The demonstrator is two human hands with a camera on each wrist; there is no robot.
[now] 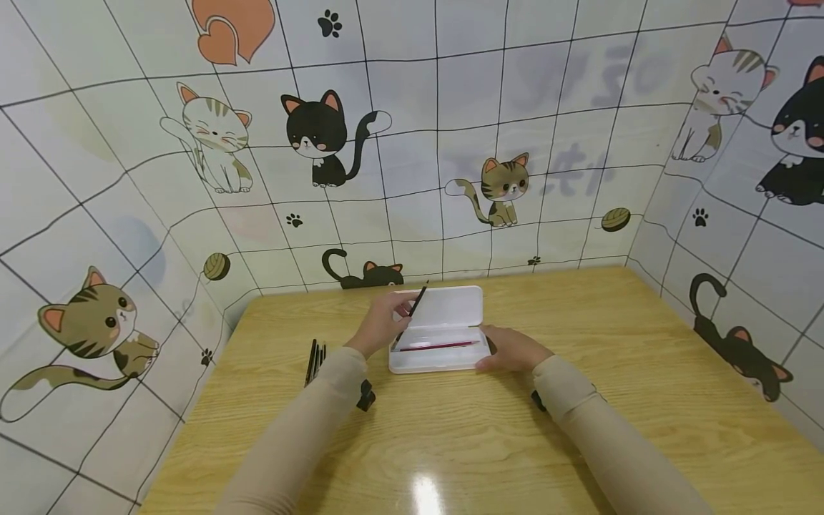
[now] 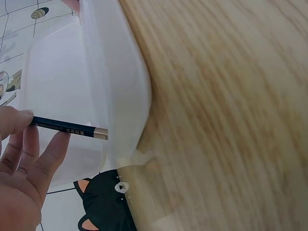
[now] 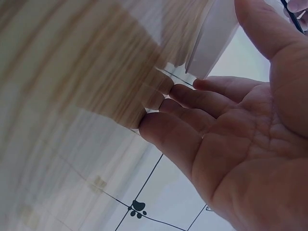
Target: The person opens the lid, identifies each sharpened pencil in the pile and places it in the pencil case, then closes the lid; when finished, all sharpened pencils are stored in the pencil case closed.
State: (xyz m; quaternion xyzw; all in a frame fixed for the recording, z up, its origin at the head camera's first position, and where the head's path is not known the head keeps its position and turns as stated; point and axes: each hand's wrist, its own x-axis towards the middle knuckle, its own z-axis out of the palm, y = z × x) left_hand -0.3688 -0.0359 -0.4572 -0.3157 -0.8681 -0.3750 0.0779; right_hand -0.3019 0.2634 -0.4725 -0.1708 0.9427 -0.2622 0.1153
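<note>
A white plastic pencil case (image 1: 450, 304) lies on the table with its lid raised at the back. Inside its tray rests a dark red pencil (image 1: 440, 347). My left hand (image 1: 381, 325) pinches a dark pencil (image 2: 62, 127) between thumb and fingertips, slanted over the case's left end. That pencil's gold-banded end is beside the case wall in the left wrist view. At the right end of the case, my right hand (image 1: 515, 349) touches it with thumb and index finger. Its other fingers (image 3: 168, 132) extend fairly straight, tips on the tabletop.
Several dark pencils (image 1: 315, 360) lie to the left of the case, partly behind the left sleeve. The wooden table (image 1: 450, 436) meets cat-patterned walls (image 1: 412, 143) at the back and sides. Small black devices (image 1: 365, 395) sit at both wrists.
</note>
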